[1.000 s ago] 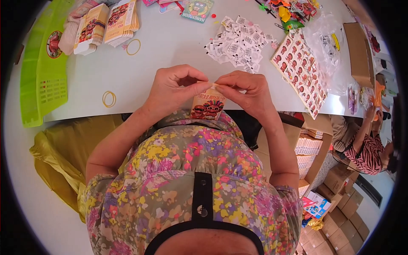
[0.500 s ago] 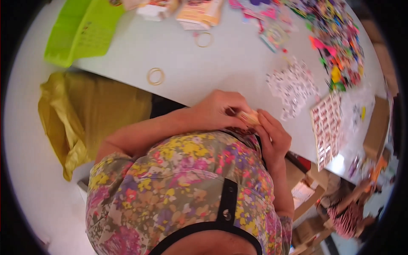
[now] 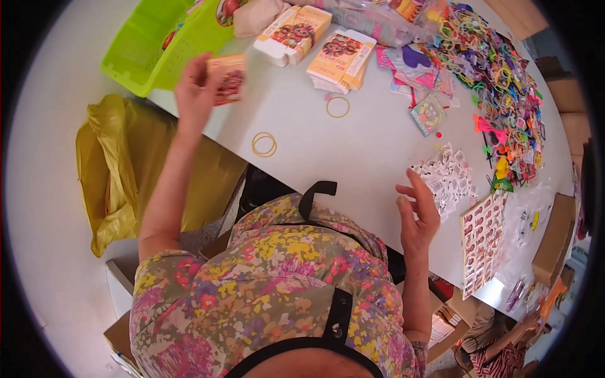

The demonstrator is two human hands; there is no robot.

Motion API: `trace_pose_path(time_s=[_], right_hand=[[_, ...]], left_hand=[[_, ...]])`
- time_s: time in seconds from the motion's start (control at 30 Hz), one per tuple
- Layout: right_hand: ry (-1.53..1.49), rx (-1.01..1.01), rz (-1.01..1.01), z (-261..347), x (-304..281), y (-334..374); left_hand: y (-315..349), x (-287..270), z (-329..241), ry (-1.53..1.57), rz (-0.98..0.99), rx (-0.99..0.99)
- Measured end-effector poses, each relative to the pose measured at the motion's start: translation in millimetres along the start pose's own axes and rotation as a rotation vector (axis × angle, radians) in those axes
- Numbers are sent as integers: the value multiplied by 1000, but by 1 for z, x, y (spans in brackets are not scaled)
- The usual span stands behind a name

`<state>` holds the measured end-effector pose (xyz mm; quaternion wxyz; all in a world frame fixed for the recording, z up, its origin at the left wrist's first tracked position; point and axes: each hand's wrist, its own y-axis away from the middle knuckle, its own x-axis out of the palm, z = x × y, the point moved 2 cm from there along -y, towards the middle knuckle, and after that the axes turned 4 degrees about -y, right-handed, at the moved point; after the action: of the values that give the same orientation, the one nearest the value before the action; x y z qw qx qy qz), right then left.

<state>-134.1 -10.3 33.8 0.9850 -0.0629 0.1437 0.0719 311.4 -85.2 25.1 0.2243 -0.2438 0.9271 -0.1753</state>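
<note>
A small orange printed carton is gripped in my left hand, raised beside the green plastic basket at the far left. My right hand hovers with fingers apart and nothing in them, next to a heap of small white printed packets. Two stacks of flat orange cartons, one on the left and one on the right, lie at the back of the table. Yellow rubber bands rest between my arms, with a single band farther back.
A large heap of colourful hair ties spreads along the right. A sheet of stickers and a cardboard box are near the right edge. A yellow bag hangs left, below the white table. Another person sits at lower right.
My hands were together on the carton at the table edge. My left hand has carried it up and left to the basket; my right hand has let go and moved right.
</note>
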Motion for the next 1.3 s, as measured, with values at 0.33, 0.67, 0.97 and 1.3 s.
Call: trace_pose_path(time_s=[0.33,0.67,0.97,1.3], right_hand=[[201,-159,48,2,6,-8],[207,-261,73,9,27,2],[244,-286,6,-5,17,14],[-38,-2,-108,18,7,-42]], left_hand=[[-19,31,-24,-1116,-152,663],[-18,195,-71,-1020,443,230],[-26,200,-72,-745,185,385],[21,166,-119,602,502,-262]])
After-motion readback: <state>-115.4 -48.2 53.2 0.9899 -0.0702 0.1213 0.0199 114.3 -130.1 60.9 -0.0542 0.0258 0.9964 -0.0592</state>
